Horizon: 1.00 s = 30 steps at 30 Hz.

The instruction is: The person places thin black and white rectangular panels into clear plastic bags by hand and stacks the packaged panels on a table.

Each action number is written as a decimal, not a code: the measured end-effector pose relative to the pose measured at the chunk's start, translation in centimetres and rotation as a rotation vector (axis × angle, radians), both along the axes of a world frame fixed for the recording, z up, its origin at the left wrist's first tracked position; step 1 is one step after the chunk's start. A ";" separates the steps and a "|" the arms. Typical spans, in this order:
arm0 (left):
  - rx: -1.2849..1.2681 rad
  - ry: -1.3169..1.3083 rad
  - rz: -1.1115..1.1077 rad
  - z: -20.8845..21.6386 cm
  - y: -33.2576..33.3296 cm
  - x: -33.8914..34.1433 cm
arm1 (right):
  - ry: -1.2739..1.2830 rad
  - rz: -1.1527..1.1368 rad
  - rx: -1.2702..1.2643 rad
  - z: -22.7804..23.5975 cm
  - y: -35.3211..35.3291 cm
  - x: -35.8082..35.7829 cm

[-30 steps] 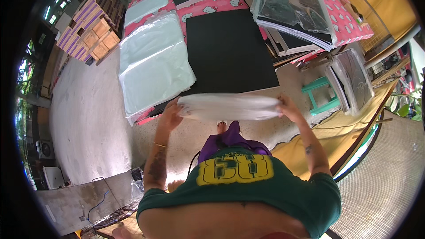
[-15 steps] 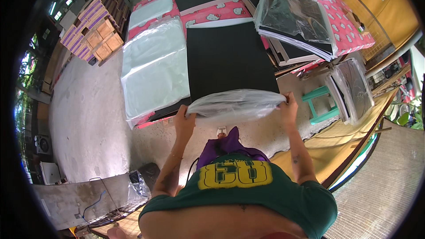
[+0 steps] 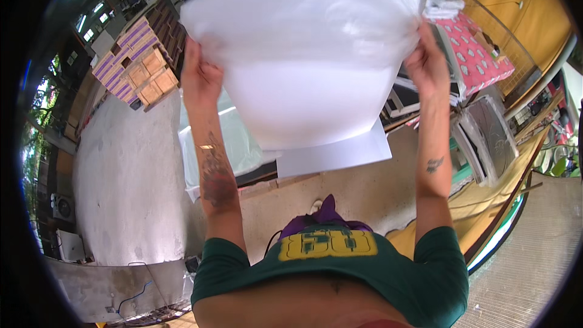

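Observation:
My left hand [image 3: 203,76] and my right hand [image 3: 429,64] are raised, each closed on a side edge of a clear plastic sleeve [image 3: 303,15]. The sleeve is bunched and cloudy between them. A large white-faced sheet [image 3: 313,106] hangs tilted below the bunched plastic, its upper part covered by it. Under its lower edge another white sheet [image 3: 340,157] shows on the table. Beside my left forearm lies a pile of clear plastic sleeves [image 3: 234,130], partly hidden by the arm. The fingertips are partly hidden by plastic.
The table has a pink patterned cover [image 3: 480,54]. Plastic-wrapped boards [image 3: 495,124] lean at the right by a green stool [image 3: 460,158]. Folded white plastic [image 3: 444,3] lies at the far right. Stacked wooden crates [image 3: 143,64] stand on the concrete floor [image 3: 130,188] at the left.
Both hands have risen and moved away from my body, lifting the plastic and sheet. A white face now shows where the black board's face was. The raised plastic hides much of the table.

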<state>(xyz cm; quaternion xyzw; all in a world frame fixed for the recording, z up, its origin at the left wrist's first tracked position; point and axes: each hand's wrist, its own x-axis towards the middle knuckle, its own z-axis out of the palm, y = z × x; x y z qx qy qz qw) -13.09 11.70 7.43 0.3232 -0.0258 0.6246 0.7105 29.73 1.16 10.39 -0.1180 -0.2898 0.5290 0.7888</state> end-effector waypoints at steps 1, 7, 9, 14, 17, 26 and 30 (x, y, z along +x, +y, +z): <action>-0.008 -0.030 -0.154 -1.4 1.6 -0.3 | 0.042 0.030 -0.044 -2.0 0.9 0.3; -0.576 0.079 0.173 -13.3 -2.5 1.8 | 0.076 0.027 -0.278 -12.6 -2.7 -1.6; -0.610 0.145 0.155 -20.3 -3.0 -0.6 | 0.109 0.061 -0.330 -19.4 -3.2 -0.6; -0.592 0.743 0.209 -28.7 -7.6 -2.8 | -0.174 -0.078 -0.808 -29.2 -6.0 -1.4; -0.024 1.176 0.559 -21.8 -6.8 2.6 | -0.614 -0.448 -0.812 -28.3 -5.6 -2.2; 0.181 1.255 0.261 -13.0 0.5 16.5 | -0.403 -0.644 -0.549 -16.7 -2.8 11.5; -0.018 0.984 -0.055 -9.1 3.9 27.5 | -0.576 -0.752 -0.679 -15.7 1.1 24.3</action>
